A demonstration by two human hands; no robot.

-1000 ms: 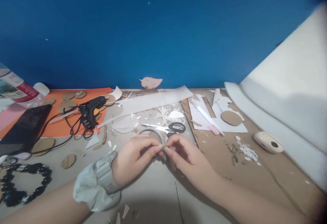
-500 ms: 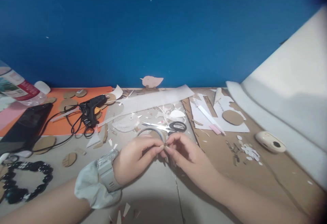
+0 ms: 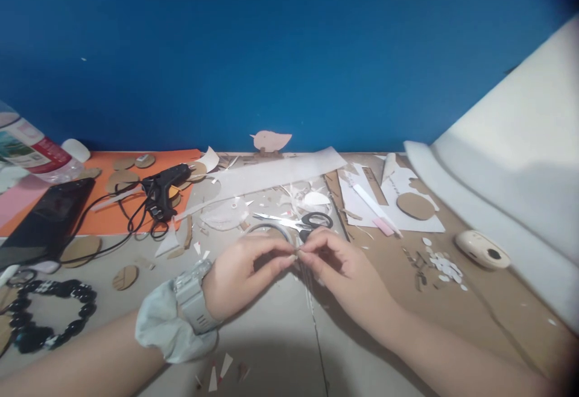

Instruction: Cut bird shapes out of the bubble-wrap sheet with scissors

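My left hand, with a grey watch and a pale scrunchie at the wrist, is closed in a pinch. Its fingertips meet those of my right hand, which pinches too. Thin pale strands trail down from between the fingertips; the small spot where they are gripped is mostly hidden. Just behind the hands lies a grey ring, partly covered by my left hand. Beyond it are scissors with dark handles, blades pointing left.
A black glue gun and its cable lie left on orange paper. Further left are a phone, a bottle and a beaded bracelet. Cardboard, white paper dots and a cream device are right.
The whole view has shifted slightly. My fingertips stay together, a little further right, and the trailing strands show more clearly below them. Other things keep their places.
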